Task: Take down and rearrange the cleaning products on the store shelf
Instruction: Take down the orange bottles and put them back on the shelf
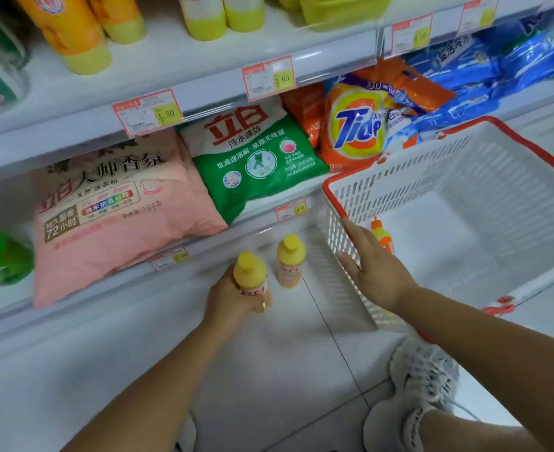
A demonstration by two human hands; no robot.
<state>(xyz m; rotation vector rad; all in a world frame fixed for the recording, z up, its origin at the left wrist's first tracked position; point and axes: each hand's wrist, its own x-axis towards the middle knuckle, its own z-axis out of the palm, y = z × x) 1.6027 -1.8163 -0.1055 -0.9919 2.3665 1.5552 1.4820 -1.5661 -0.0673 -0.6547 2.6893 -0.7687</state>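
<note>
My left hand (228, 300) grips a small yellow-capped bottle (250, 275) standing on the white tiled floor below the shelves. A second bottle of the same kind (290, 260) stands upright just to its right, apart from it. My right hand (372, 264) rests with straight fingers on the near left wall of a white basket (465, 164) with a red rim. An orange-capped bottle (381, 234) lies inside the basket, partly hidden behind my right hand.
The lower shelf holds a pink detergent bag (115, 216), a green and white bag (253, 158), an orange Tide bag (354, 125) and blue bags (497, 76). Yellow and orange bottles (73, 31) stand on the shelf above. My shoe (419, 386) is at bottom right.
</note>
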